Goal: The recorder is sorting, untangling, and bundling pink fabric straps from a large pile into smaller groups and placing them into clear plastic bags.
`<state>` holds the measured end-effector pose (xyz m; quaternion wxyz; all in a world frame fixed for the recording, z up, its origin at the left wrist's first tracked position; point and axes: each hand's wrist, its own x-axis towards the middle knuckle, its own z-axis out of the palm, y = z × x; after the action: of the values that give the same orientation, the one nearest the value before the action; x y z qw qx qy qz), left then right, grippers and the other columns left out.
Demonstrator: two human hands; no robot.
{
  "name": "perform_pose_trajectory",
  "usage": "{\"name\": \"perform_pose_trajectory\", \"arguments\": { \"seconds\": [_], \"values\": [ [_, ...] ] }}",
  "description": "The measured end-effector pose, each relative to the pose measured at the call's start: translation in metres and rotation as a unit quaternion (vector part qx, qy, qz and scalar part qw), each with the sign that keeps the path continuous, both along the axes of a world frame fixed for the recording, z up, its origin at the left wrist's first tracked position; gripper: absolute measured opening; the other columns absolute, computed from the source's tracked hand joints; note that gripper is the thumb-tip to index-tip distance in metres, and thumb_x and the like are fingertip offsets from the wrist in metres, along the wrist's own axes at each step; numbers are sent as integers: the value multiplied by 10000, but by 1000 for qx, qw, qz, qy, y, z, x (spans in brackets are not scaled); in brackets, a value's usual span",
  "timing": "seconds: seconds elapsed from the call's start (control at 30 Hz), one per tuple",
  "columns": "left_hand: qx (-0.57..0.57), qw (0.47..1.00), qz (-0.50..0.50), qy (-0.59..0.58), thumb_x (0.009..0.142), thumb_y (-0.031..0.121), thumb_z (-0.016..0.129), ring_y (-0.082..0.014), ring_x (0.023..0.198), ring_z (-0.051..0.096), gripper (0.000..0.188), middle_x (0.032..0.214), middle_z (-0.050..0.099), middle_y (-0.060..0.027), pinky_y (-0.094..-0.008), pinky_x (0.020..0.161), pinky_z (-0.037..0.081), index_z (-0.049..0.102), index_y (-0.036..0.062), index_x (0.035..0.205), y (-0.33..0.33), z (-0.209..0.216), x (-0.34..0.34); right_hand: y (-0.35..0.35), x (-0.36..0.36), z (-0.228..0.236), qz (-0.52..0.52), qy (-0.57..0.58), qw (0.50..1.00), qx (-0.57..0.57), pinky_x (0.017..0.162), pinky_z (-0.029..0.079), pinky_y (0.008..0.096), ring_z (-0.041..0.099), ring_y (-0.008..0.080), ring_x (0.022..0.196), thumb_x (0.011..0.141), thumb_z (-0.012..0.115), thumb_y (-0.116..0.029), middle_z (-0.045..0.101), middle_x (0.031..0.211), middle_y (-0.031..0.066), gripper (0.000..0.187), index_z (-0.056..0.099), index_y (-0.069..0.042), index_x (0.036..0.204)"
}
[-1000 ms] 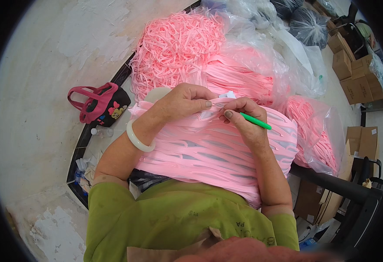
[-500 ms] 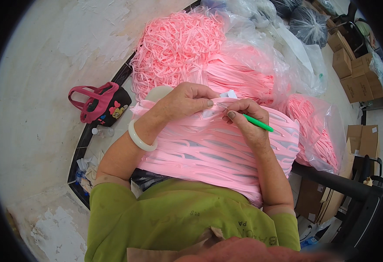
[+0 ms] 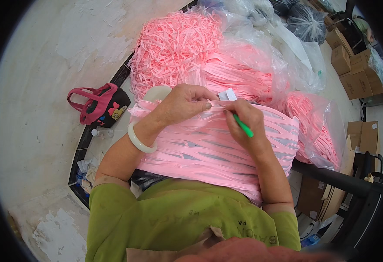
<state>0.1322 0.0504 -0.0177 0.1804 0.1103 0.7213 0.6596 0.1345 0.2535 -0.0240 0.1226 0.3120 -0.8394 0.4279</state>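
Note:
Over my lap lies a pink sheet of joined strips (image 3: 209, 153), with grey showing through its long slits. My left hand (image 3: 185, 105), a white bangle (image 3: 141, 139) on its wrist, pinches the sheet's far edge between thumb and fingers. Close beside it, my right hand (image 3: 247, 120) is closed around a slim green-handled tool (image 3: 244, 125), whose working end is hidden by the fingers at the same edge. A small white piece (image 3: 227, 94), perhaps paper, sits just beyond the edge between my hands.
Beyond the sheet rise a tangled heap of pink strips (image 3: 174, 48) and clear bags (image 3: 318, 131) of pink bundles. A black and pink handbag (image 3: 108, 107) stands at left. Cardboard boxes (image 3: 355, 83) and a black bar (image 3: 340, 177) are at right.
My right hand has turned and closed in on the sheet's edge, tipping the green handle more toward me. The tool's thin metal end no longer shows. My left hand has barely shifted.

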Motion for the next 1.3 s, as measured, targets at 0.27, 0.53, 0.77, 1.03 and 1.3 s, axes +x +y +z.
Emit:
{"name": "perform_pose_trajectory", "arguments": {
  "seconds": [0.27, 0.53, 0.77, 1.03, 1.3],
  "values": [
    [33, 998, -37, -30, 827, 60, 577, -40, 664, 507, 181, 755, 596, 8, -196, 584, 421, 639, -3, 985, -1, 0, -6, 17, -9, 16, 47, -164, 961, -218, 547, 414, 274, 511, 169, 561, 831, 527, -86, 546, 645, 87, 167, 532, 18, 701],
    [65, 988, -112, -81, 875, 143, 566, -36, 799, 517, 200, 874, 594, 17, -191, 716, 431, 608, 3, 1012, -3, -2, -7, 21, 3, 20, -24, -103, 992, -71, 470, 387, 294, 488, 171, 489, 839, 594, -240, 515, 586, 60, 258, 542, -26, 706],
    [127, 982, -125, -65, 876, 112, 552, -61, 838, 534, 192, 908, 605, -4, -201, 756, 431, 606, -17, 1008, 5, -1, -5, -2, 6, 7, -49, 76, 993, 77, 448, 380, 345, 527, 252, 499, 724, 712, -172, 521, 583, 90, 218, 533, -47, 735],
    [-15, 997, -65, 49, 846, 92, 580, -33, 693, 474, 124, 737, 561, 33, -196, 617, 399, 617, -22, 877, 7, -3, -2, 5, 2, 5, -11, 107, 991, 77, 448, 376, 374, 509, 282, 490, 720, 646, -63, 482, 571, 102, 180, 474, -53, 668],
    [48, 997, -57, 13, 847, 89, 570, -23, 689, 449, 98, 735, 526, 51, -182, 615, 379, 603, -3, 853, 0, -5, -2, 52, -7, 18, -148, 153, 972, 104, 451, 373, 360, 494, 283, 484, 803, 592, -54, 481, 578, 115, 148, 504, -30, 686]
  ]
}}
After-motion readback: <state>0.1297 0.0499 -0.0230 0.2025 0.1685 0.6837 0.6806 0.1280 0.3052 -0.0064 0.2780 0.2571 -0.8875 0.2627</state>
